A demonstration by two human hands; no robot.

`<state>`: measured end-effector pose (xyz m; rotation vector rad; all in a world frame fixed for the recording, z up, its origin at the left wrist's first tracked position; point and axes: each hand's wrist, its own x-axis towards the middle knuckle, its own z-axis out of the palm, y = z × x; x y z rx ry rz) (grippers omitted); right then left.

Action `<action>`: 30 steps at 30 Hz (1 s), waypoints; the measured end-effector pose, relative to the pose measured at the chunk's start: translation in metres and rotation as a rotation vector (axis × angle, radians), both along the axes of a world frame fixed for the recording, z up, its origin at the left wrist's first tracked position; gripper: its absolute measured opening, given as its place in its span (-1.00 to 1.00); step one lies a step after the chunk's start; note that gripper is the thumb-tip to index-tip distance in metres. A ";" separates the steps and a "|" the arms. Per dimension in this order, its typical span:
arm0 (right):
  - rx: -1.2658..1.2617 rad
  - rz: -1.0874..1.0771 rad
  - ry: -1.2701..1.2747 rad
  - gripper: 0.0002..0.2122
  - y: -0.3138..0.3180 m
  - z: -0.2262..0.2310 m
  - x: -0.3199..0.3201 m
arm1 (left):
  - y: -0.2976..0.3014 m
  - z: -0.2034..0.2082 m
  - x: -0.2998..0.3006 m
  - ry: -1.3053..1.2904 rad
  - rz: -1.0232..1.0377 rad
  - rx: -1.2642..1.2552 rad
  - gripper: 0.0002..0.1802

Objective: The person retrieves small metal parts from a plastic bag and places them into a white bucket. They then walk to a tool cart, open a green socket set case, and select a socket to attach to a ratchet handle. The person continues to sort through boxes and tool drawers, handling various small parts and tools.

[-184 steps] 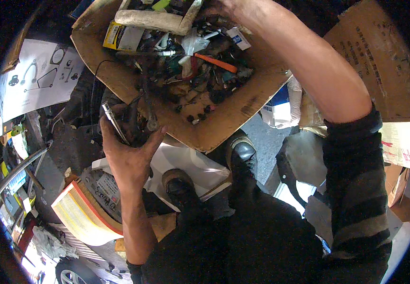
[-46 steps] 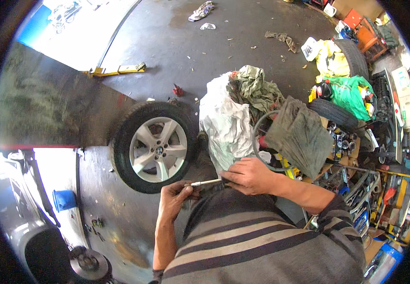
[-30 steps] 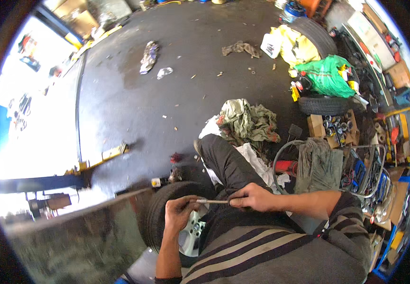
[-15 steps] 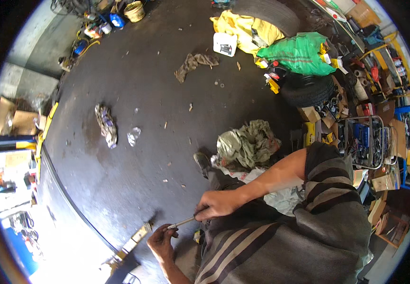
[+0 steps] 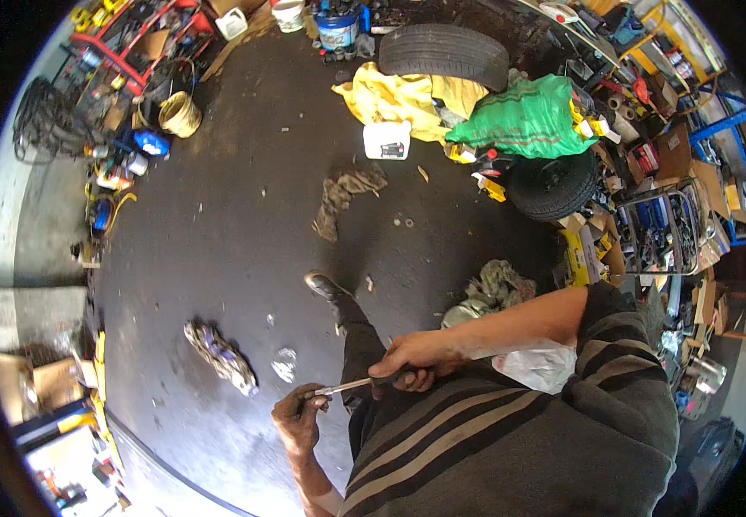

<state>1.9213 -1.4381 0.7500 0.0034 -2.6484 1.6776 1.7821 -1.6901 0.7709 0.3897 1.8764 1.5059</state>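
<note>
A screwdriver-like tool point(image 5: 347, 386) with a slim metal shaft and a dark handle spans my two hands, in front of my body. My right hand point(image 5: 420, 355) is closed around its handle. At the other end, the fingertips of my left hand point(image 5: 298, 416) pinch the brighter silver tip; its exact shape is too small to make out. My left fingers look dark with grime. Beyond the hands, my shoe point(image 5: 327, 284) is on the dark floor.
Rags point(image 5: 220, 358) and a crumpled clear plastic piece point(image 5: 285, 365) lie on the floor point(image 5: 226, 233). Ahead are a white jug point(image 5: 387, 140), a green sack point(image 5: 519, 121) and tyres point(image 5: 554, 183). Cluttered boxes and a metal rack point(image 5: 659, 233) line the right side.
The view has shifted, with floor items now lower and more of the far shelves showing. My leg is stretched further forward. Both hands keep hold of the tool, and its dark handle now shows.
</note>
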 end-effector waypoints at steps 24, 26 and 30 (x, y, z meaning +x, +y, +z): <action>0.541 -0.429 0.229 -0.64 0.419 0.042 -0.656 | 0.494 0.045 -0.742 -0.013 -0.332 -0.039 -0.53; 0.604 -0.338 0.263 -0.63 0.464 0.054 -0.706 | 0.530 0.057 -0.784 0.017 -0.312 -0.051 -0.52; -0.968 -0.153 -0.775 -0.50 0.545 0.061 -0.795 | 0.601 0.065 -0.874 0.057 -0.341 0.071 -0.52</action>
